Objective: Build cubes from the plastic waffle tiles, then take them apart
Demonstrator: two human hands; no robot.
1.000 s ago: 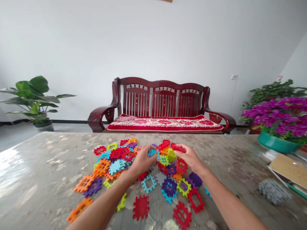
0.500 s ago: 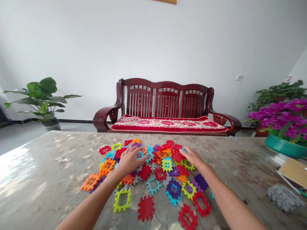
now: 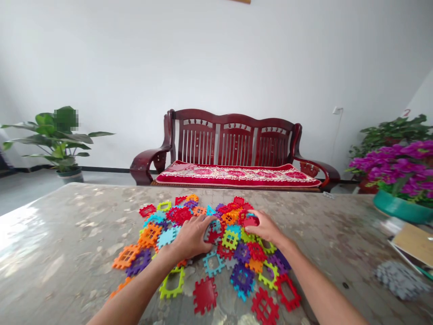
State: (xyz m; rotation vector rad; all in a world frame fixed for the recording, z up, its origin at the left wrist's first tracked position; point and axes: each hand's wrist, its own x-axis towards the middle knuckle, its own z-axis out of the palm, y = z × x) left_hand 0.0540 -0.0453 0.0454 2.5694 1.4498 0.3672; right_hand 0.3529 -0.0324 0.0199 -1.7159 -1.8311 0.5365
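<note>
Right hand (image 3: 269, 228): thumb and fingers curved around red panel (image 3: 251, 221), firmness of grip unclear | red panel: in the thumb-side gap, right hand nearer than left, long axis indistinct | left hand (image 3: 191, 237): cupped over loose panels (image 3: 230, 239) on tabletop (image 3: 91, 230), hold hidden

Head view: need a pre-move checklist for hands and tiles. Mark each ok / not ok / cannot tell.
1. Both hands in view: ok; left hand and right hand at the tiles.
2. Left hand's grip: cannot tell; contact hidden.
3. Right hand's grip: cannot tell; red tile shows within its curl.
4. Tiles separated: not ok; many overlap.
5. Tiles grouped by colour: not ok; mixed.
6. Grey pile apart from both hands: ok.
</note>
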